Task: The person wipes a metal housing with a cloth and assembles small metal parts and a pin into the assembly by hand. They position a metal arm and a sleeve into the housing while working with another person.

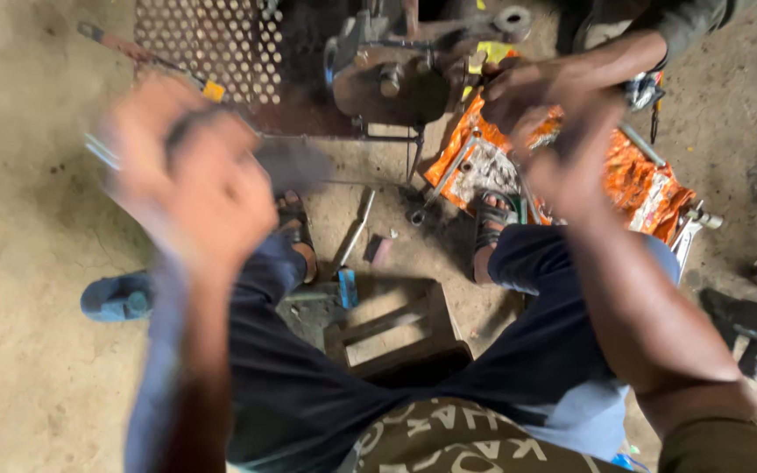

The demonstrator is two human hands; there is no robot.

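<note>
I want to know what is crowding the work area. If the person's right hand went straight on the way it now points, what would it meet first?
The right hand points up and forward; first in line is probably another person's hand, just ahead above the orange sheet. Blur and depth leave this uncertain.

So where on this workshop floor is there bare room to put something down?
Bare floor lies left of the perforated plate and blue sandal. Crowded: tools between the feet, parts on the orange sheet below the machine, where the right hand meets another person's hand.

Three hands [190, 188], two sandals [295, 223]
</note>
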